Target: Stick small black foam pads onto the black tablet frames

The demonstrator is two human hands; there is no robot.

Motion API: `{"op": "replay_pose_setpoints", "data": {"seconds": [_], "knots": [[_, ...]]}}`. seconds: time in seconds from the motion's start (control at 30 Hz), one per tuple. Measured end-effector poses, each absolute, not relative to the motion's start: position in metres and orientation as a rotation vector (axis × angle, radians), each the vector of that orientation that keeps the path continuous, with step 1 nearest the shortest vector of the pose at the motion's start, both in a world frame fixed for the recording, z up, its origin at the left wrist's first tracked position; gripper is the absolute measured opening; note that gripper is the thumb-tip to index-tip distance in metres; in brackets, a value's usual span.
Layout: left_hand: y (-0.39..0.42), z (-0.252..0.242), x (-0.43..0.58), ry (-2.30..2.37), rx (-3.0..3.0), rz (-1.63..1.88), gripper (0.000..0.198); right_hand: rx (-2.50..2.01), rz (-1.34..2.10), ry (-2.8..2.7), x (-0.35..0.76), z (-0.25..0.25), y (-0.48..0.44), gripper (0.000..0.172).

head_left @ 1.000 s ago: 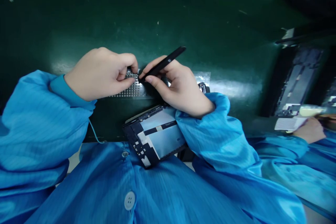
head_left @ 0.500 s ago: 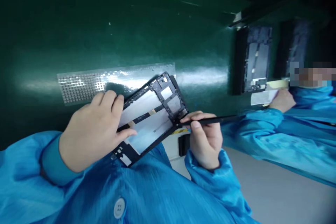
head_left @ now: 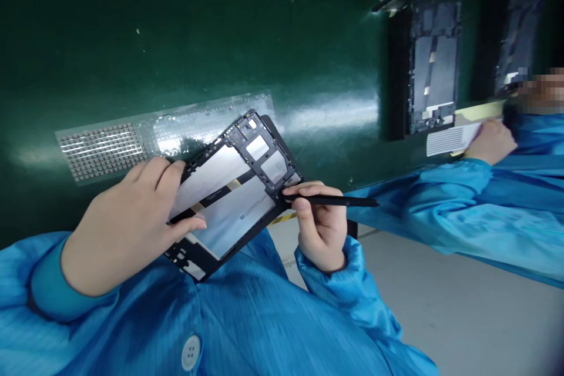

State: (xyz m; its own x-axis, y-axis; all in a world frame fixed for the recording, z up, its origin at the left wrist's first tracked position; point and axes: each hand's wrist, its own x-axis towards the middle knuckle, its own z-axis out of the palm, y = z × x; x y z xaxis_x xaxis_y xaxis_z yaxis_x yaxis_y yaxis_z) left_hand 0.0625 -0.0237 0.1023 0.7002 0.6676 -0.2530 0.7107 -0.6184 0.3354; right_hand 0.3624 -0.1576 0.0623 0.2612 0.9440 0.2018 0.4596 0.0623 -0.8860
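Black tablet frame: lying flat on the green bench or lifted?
Lifted and tilted: the left hand grips the black tablet frame by its edge, near corner over the blue smock.

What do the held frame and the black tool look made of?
Tablet frame: likely matte black plastic rim, with grey metal-looking panels showing a soft sheen. Black tool: slim, matte, no glint; coated metal or plastic, cannot tell which.

tilted black tablet frame (head_left: 229, 211), silver panel up; thin black tool (head_left: 339, 201) at its edge
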Motion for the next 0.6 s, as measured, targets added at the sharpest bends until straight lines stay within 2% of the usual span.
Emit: {"op": "replay_pose_setpoints", "data": {"seconds": [0.1, 0.2, 0.23, 0.27, 0.33, 0.37, 0.43, 0.5, 0.6], "knots": [[-0.021, 0.102, 0.061, 1.065, 2.515, -0.135, 0.086, -1.557, 0.565, -1.45, 0.368, 0.063, -0.156, 0.027], [-0.02, 0.099, 0.058, 1.075, 2.51, -0.122, 0.085, -1.55, 0.362, -1.222, 0.37, 0.066, -0.17, 0.013], [-0.022, 0.098, 0.057, 1.077, 2.515, -0.104, 0.085, -1.58, 0.37, -1.127, 0.366, 0.067, -0.18, 0.014], [-0.025, 0.095, 0.058, 1.08, 2.524, -0.079, 0.085, -1.632, 0.438, -1.073, 0.359, 0.068, -0.192, 0.016], [-0.035, 0.092, 0.063, 1.087, 2.542, -0.021, 0.083, -1.732, 0.78, -1.069, 0.337, 0.069, -0.218, 0.009], [-0.04, 0.091, 0.068, 1.091, 2.545, -0.001, 0.081, -1.748, 0.973, -1.056, 0.324, 0.068, -0.229, 0.014], [-0.048, 0.093, 0.079, 1.069, 2.518, 0.048, 0.08, -1.75, 1.101, -0.86, 0.304, 0.068, -0.238, 0.039], [-0.047, 0.101, 0.088, 0.961, 2.412, 0.187, 0.082, -1.775, 0.982, -0.524, 0.304, 0.072, -0.223, 0.053], [-0.032, 0.124, 0.086, 0.814, 2.187, 0.496, 0.071, -1.779, 0.743, -0.295, 0.344, 0.093, -0.151, 0.06]]}}
